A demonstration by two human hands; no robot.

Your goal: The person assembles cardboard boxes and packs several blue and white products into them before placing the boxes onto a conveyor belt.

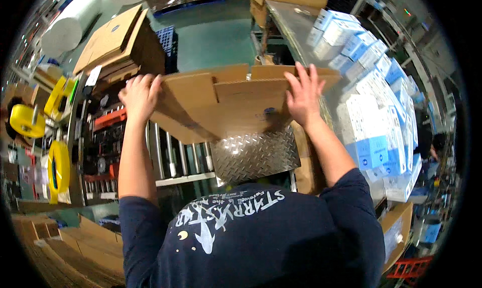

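A brown cardboard box (236, 107) stands on edge in front of me, between my two hands, its flaps at the upper edge. My left hand (140, 96) is closed over its left upper corner, fingers curled around the far side. At the right end, my right hand (305, 94) grips the board, with the fingers somewhat spread over the upper edge and the thumb on the near face. Below the box lies a metal diamond-plate surface (256, 155), and metal rollers (170, 155) run beside it on the left. The inside of the box is hidden.
White-and-blue cartons (374, 117) are piled along the metal table (293, 27) at right. At left are stacked flat cardboard (113, 39), yellow tape rolls (59, 172) and a red-and-black machine (108, 120). A blue pallet (168, 47) lies on the green floor (213, 49).
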